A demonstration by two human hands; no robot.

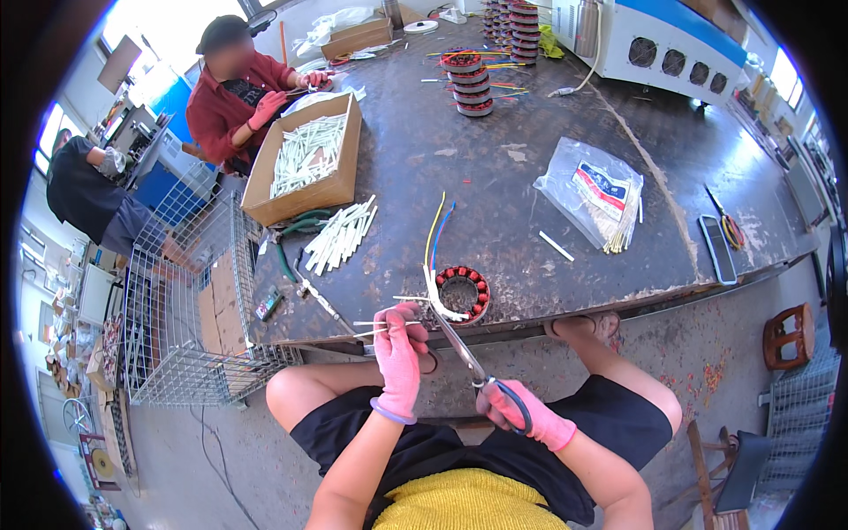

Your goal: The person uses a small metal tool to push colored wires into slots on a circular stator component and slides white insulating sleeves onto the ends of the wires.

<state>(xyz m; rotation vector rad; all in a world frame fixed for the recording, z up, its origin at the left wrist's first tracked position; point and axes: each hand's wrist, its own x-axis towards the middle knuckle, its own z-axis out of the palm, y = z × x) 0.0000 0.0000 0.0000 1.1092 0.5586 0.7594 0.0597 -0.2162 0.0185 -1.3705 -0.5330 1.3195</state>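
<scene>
My right hand (521, 413), in a pink glove, has its fingers through the handles of a pair of long scissors (463, 352). The blades point up and left and reach the near left side of a ring-shaped motor stator (482, 289) with red windings, which lies by the table's front edge. White sleeves (434, 287) curve along that side, and a yellow wire (434, 231) and a blue wire (439, 234) run out from them. My left hand (399, 362), also gloved, pinches several thin white strips (369, 323) left of the stator. Its fingertips partly hide them.
White tubes (343, 233) are heaped beside a cardboard box (350, 146) of similar pieces. Pliers (305, 221) and a soldering iron (318, 296) lie left. On the right are a plastic bag (574, 181), a phone (717, 249) and small scissors (730, 225). Stacked stators (471, 91) stand behind. A co-worker (234, 97) sits back left.
</scene>
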